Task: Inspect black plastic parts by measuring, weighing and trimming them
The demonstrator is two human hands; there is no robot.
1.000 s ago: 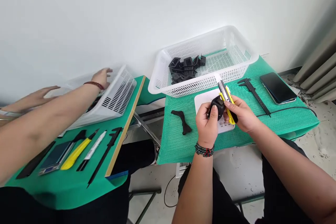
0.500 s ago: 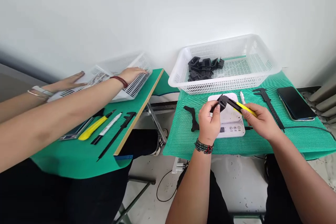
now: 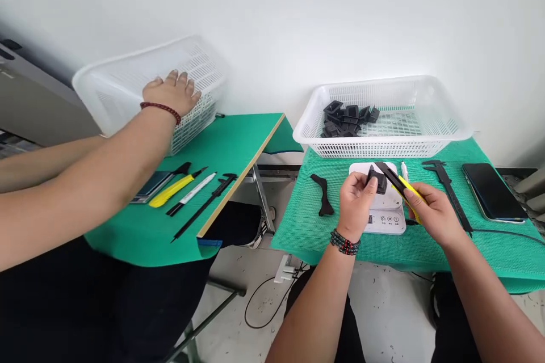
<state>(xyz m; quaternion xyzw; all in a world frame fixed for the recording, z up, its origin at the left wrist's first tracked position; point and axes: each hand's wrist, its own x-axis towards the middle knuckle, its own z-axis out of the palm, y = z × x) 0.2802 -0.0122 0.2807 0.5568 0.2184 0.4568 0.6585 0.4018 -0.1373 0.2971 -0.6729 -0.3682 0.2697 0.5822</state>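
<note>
Between the thumb and fingers of my left hand is a small black plastic part, held over a white digital scale. My right hand grips a yellow utility knife, its dark blade end pointing up and left, close to the part. I cannot tell whether the blade touches it. A curved black piece lies on the green mesh cloth left of the scale. Behind the scale, a white basket holds several similar black parts at its left end.
Right of the scale lie a white marker, a black caliper and a phone. At the left table, a co-worker's hand rests on a tilted white basket. Another yellow knife, marker and caliper lie there.
The knife's blade end has shifted up, and the black part has turned in my left hand. The co-worker's basket has been raised and tilted. The view has shifted slightly left.
</note>
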